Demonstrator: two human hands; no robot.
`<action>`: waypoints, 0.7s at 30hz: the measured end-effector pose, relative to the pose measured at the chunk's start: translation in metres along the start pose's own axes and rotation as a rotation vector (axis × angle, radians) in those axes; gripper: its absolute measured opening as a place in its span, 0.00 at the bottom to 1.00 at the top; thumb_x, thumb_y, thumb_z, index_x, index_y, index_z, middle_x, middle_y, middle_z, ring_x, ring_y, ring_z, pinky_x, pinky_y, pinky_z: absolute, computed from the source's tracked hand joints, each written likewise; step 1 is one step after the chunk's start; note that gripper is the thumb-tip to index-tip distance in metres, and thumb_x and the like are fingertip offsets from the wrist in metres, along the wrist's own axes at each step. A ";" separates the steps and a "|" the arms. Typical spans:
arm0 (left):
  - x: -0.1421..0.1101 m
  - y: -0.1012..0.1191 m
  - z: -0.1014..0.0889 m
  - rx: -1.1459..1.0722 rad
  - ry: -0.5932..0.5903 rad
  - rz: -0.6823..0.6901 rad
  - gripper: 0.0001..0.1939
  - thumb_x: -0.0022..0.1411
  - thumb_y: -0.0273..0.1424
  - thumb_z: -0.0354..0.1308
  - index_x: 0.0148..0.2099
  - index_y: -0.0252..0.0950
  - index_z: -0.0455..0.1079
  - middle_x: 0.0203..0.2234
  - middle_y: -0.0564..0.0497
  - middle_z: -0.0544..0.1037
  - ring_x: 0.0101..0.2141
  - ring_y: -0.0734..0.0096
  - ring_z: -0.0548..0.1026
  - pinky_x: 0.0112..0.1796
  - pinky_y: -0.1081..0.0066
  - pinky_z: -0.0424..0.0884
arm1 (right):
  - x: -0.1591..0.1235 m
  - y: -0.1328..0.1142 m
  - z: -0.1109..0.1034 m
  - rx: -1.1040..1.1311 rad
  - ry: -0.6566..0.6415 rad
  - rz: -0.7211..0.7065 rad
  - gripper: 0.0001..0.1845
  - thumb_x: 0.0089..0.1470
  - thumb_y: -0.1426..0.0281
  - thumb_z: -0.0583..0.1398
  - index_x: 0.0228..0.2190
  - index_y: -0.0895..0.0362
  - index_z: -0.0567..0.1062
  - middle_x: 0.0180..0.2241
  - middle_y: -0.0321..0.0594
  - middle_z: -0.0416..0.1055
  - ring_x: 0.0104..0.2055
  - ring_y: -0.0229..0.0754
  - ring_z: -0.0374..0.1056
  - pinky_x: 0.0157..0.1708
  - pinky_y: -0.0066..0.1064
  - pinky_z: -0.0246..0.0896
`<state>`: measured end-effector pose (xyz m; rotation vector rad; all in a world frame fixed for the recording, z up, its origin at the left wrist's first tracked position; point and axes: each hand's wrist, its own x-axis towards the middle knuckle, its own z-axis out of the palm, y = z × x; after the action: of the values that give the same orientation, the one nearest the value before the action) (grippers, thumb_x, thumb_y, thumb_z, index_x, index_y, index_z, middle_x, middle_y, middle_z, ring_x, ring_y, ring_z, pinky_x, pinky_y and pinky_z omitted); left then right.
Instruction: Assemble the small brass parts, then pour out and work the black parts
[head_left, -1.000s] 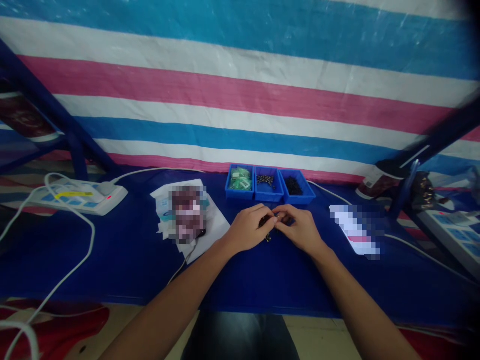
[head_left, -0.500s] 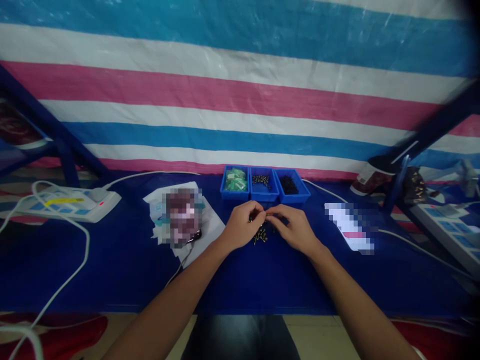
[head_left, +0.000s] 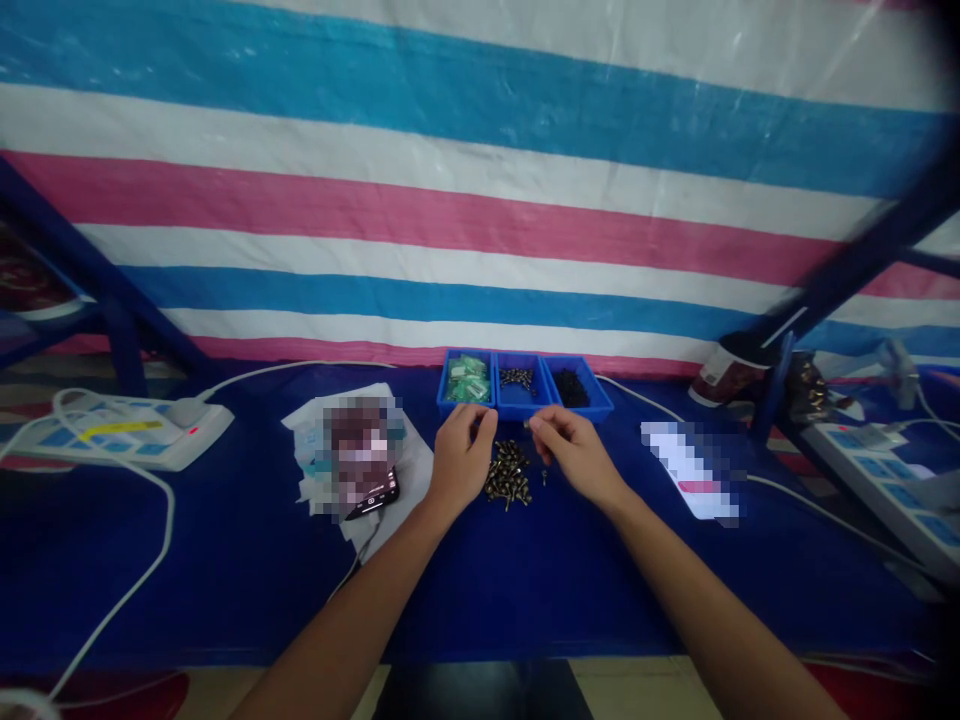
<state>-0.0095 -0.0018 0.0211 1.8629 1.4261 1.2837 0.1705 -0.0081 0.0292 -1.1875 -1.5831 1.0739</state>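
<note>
- Three blue bins [head_left: 525, 388] sit ahead of us; loose screws [head_left: 508, 478] lie heaped just below them on blue cloth [head_left: 225, 560].
- Risk: a careless hand could knock the heap and scatter screws.
- Our left hand [head_left: 463, 460] hovers just beside the heap, forearm angled inward, loosely open, nothing seen held.
- Our right hand [head_left: 574, 460] reaches inward, pinched closed, maybe on a screw; too small to tell.

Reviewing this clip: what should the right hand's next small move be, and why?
Probably release what looks like a small screw, pinched by the right hand, into the middle blue tray. Its fingertips sit right at that tray's front edge, and the tray already holds similar screws, while the loose pile of screws lies nearer the person.
</note>
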 end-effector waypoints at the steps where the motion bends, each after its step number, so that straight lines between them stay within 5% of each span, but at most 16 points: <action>1: 0.000 0.000 0.000 0.011 -0.002 0.000 0.15 0.70 0.38 0.48 0.36 0.36 0.71 0.30 0.51 0.73 0.32 0.70 0.71 0.35 0.70 0.64 | 0.007 0.001 -0.001 0.011 0.059 0.015 0.16 0.57 0.57 0.58 0.41 0.54 0.67 0.23 0.30 0.65 0.21 0.34 0.60 0.22 0.28 0.55; 3: 0.000 -0.001 0.001 0.031 -0.007 0.005 0.14 0.69 0.37 0.49 0.35 0.36 0.70 0.30 0.52 0.72 0.31 0.70 0.70 0.35 0.70 0.64 | 0.019 0.003 -0.005 -0.066 0.174 0.052 0.24 0.55 0.58 0.60 0.50 0.53 0.62 0.23 0.28 0.65 0.20 0.34 0.60 0.22 0.28 0.55; 5: 0.000 -0.001 0.002 0.043 -0.006 0.011 0.13 0.68 0.36 0.50 0.35 0.36 0.70 0.30 0.52 0.72 0.31 0.71 0.70 0.36 0.70 0.64 | 0.025 0.006 -0.012 -0.265 0.166 0.059 0.17 0.55 0.59 0.60 0.43 0.55 0.67 0.22 0.30 0.65 0.22 0.35 0.61 0.24 0.28 0.54; 8: -0.001 -0.003 0.004 0.058 0.001 0.014 0.10 0.67 0.34 0.52 0.35 0.36 0.70 0.30 0.53 0.72 0.30 0.72 0.70 0.36 0.70 0.64 | 0.021 0.012 -0.025 -0.535 -0.137 0.094 0.13 0.54 0.58 0.61 0.31 0.56 0.72 0.22 0.34 0.68 0.24 0.36 0.62 0.24 0.28 0.51; 10: -0.001 -0.004 0.006 0.060 -0.002 0.013 0.08 0.66 0.33 0.53 0.36 0.37 0.70 0.31 0.53 0.72 0.30 0.73 0.70 0.36 0.71 0.64 | 0.014 0.016 -0.033 -0.593 -0.404 0.160 0.15 0.48 0.57 0.65 0.31 0.56 0.73 0.22 0.34 0.69 0.24 0.36 0.63 0.23 0.28 0.50; 13: -0.003 -0.005 0.008 0.062 -0.015 0.019 0.07 0.66 0.32 0.53 0.36 0.37 0.71 0.32 0.53 0.73 0.29 0.73 0.70 0.35 0.71 0.65 | 0.005 0.021 -0.041 -0.564 -0.575 0.206 0.19 0.45 0.57 0.67 0.35 0.56 0.72 0.23 0.33 0.71 0.24 0.37 0.64 0.23 0.27 0.52; 21: -0.005 -0.003 0.010 0.085 -0.044 0.051 0.06 0.65 0.31 0.54 0.37 0.36 0.70 0.32 0.53 0.73 0.28 0.75 0.69 0.36 0.70 0.66 | 0.000 0.029 -0.041 -0.525 -0.578 0.157 0.09 0.51 0.65 0.64 0.33 0.56 0.73 0.22 0.32 0.69 0.24 0.35 0.63 0.23 0.27 0.52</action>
<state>-0.0023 -0.0039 0.0126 1.9831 1.4396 1.2148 0.2165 0.0024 0.0116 -1.4383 -2.3556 1.2126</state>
